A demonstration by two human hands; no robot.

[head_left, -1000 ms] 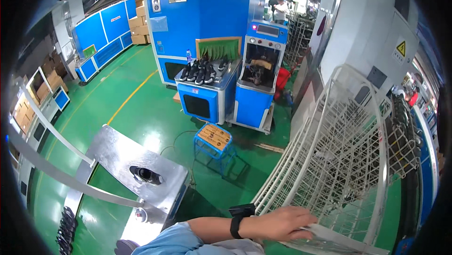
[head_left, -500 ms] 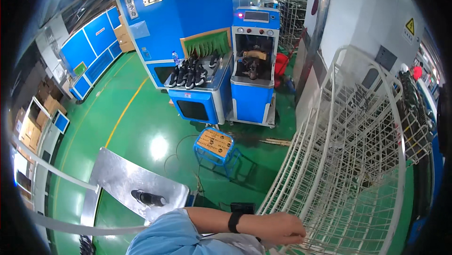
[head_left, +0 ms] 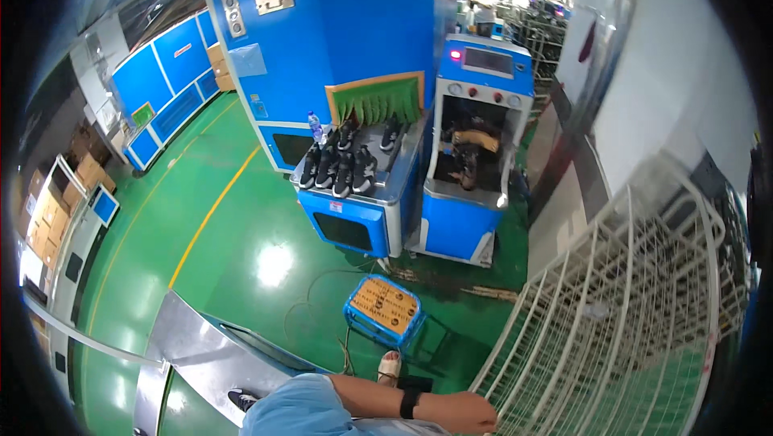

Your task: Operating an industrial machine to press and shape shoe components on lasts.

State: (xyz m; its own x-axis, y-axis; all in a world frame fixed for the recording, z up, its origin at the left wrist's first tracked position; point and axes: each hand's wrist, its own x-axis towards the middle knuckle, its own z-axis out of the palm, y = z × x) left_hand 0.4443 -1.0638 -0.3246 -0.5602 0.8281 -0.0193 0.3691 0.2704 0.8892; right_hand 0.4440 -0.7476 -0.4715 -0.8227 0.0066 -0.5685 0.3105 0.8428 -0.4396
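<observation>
My left hand (head_left: 469, 413) is at the lower edge, its forearm crossing rightward from a light blue sleeve (head_left: 299, 410), with a black band (head_left: 411, 403) at the wrist. The back of the hand faces up; its fingers are bent down and hidden, so I cannot tell what they hold. A white wire rack cart (head_left: 592, 339) stands close beside it on the right. Behind the sleeve, a black shoe (head_left: 241, 398) lies partly covered on a metal tabletop (head_left: 193, 347). My right hand is out of sight.
Ahead stands a blue stool (head_left: 385, 307), with a foot (head_left: 390, 367) in a light shoe near it. Beyond are several black sneakers (head_left: 344, 172) on a metal-topped blue machine (head_left: 342, 223) with a green curtain, and a smaller blue machine (head_left: 463, 223). A wall (head_left: 644, 90) rises at right.
The view has shifted, so the machines and stool sit lower and farther right. My left hand is lower and slightly left. A foot has appeared, and my sleeve covers more of the tabletop shoe.
</observation>
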